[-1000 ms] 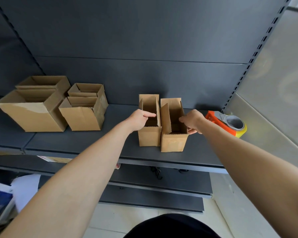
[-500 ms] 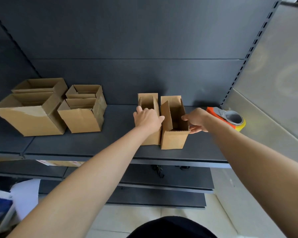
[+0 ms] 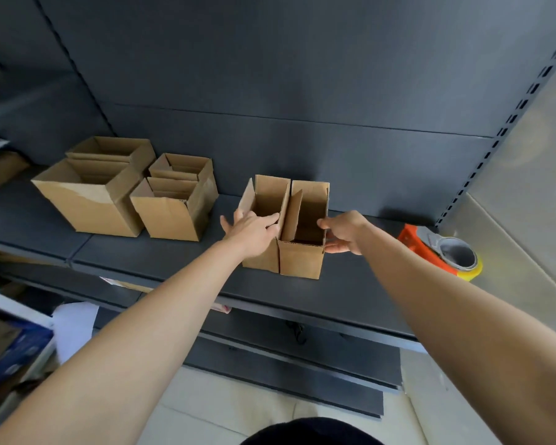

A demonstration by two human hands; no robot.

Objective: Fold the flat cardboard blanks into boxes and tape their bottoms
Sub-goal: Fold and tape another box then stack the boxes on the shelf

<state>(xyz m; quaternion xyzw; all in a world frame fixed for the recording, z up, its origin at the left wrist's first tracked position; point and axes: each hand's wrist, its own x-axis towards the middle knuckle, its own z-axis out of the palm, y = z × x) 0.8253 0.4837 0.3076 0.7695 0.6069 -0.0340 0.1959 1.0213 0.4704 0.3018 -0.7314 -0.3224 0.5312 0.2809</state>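
On the dark shelf [image 3: 142, 252], the left box [image 3: 265, 199] and right box [image 3: 300, 260] stand touching, tops open. My left hand [image 3: 252, 231] lies against the left box, fingers spread almost straight. My right hand [image 3: 345, 232] pinches the right box's outer wall, fingers narrowly curled.

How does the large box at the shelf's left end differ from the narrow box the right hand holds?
The large box is wider, with no hand on it; the narrow box is slim, its right wall pinched by the right hand. Both are upright brown cardboard, open-topped.
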